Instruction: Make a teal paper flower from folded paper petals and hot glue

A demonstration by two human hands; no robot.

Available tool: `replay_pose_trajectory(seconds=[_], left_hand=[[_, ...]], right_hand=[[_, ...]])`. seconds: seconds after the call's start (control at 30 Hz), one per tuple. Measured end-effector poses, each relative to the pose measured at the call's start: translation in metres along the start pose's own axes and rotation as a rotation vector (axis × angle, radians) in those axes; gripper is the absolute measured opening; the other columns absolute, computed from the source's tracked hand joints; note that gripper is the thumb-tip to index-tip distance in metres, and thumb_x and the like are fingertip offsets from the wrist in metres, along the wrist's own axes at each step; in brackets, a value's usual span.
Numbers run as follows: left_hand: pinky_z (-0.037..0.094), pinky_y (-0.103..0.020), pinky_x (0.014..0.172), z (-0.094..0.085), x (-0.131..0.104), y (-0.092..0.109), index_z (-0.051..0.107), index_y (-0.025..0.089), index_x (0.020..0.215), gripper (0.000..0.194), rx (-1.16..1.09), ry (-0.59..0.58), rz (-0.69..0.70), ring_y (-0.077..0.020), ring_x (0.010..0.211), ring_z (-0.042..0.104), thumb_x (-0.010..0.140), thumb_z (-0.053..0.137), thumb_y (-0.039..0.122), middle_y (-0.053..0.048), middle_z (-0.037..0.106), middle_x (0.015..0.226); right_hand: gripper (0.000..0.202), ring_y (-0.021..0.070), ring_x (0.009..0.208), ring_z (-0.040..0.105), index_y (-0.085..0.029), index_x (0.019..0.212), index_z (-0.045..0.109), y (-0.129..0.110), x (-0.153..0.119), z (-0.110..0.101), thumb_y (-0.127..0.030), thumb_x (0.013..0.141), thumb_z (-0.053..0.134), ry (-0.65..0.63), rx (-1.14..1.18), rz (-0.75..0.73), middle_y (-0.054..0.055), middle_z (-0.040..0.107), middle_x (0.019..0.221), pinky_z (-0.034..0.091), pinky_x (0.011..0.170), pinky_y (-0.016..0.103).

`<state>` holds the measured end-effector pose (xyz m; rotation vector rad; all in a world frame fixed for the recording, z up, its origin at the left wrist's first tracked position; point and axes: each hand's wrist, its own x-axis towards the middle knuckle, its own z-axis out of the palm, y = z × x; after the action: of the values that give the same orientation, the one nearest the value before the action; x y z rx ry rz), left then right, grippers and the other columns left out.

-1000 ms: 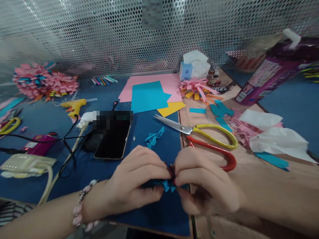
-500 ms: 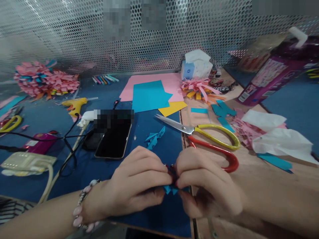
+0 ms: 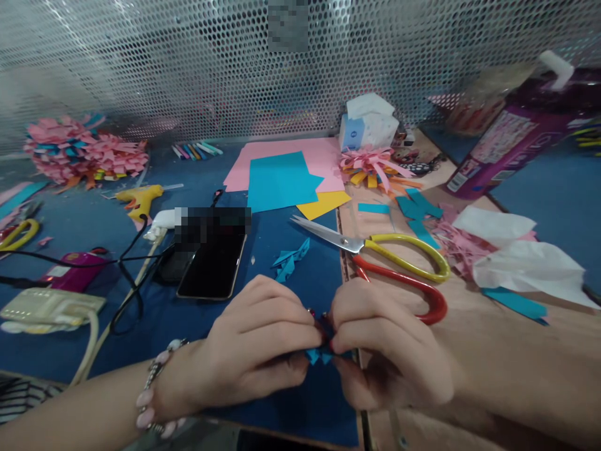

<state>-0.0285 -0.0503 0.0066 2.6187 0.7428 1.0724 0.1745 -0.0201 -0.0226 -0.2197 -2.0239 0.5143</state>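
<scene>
The left hand and right hand are pinching one small folded blue paper piece near the blue surface's front edge. One purple plastic bottle is showing blurry writing.

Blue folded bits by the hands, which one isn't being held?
The loose blue piece, lying beyond the left hand; the held blue piece is between that hand and the right hand.

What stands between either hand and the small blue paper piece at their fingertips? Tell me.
Nothing visible: the left hand and right hand both pinch the blue paper piece, though they hide much of it. The scissors lie beyond the right hand, out of the way.
</scene>
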Motion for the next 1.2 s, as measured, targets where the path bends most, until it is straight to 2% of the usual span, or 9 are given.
replay_pose_trajectory(seconds=[0.23, 0.97, 1.2], left_hand=[[0.054, -0.030, 0.077, 0.0002, -0.0015, -0.0011, 0.064, 0.011, 0.093, 0.010, 0.011, -0.012, 0.001, -0.0162, 0.081, 0.065, 0.086, 0.061, 0.016, -0.008, 0.071, 0.083], [0.052, -0.029, 0.078, -0.0047, -0.0017, 0.0030, 0.065, 0.014, 0.093, 0.008, 0.074, -0.048, 0.004, -0.0155, 0.083, 0.066, 0.087, 0.062, 0.017, -0.004, 0.073, 0.084], [0.051, -0.029, 0.077, -0.0054, -0.0012, 0.0026, 0.066, 0.015, 0.091, 0.008, 0.088, -0.058, 0.017, -0.0154, 0.082, 0.066, 0.088, 0.060, 0.019, -0.004, 0.074, 0.083]], right_hand=[[0.017, 0.0150, 0.075, 0.057, -0.016, 0.093, 0.055, 0.0005, 0.0037, -0.0032, -0.010, 0.077, 0.059, -0.064, -0.028, 0.013, 0.004, 0.057, 0.080, 0.052, 0.062, 0.029], [0.018, 0.0157, 0.077, 0.056, -0.014, 0.095, 0.057, 0.0009, -0.0026, 0.0010, -0.010, 0.078, 0.059, -0.041, 0.003, 0.001, 0.005, 0.058, 0.082, 0.052, 0.065, 0.032], [0.018, 0.0154, 0.077, 0.057, -0.013, 0.091, 0.058, -0.0009, -0.0018, 0.0001, -0.007, 0.074, 0.061, -0.055, 0.001, -0.002, 0.005, 0.058, 0.082, 0.052, 0.065, 0.031]])
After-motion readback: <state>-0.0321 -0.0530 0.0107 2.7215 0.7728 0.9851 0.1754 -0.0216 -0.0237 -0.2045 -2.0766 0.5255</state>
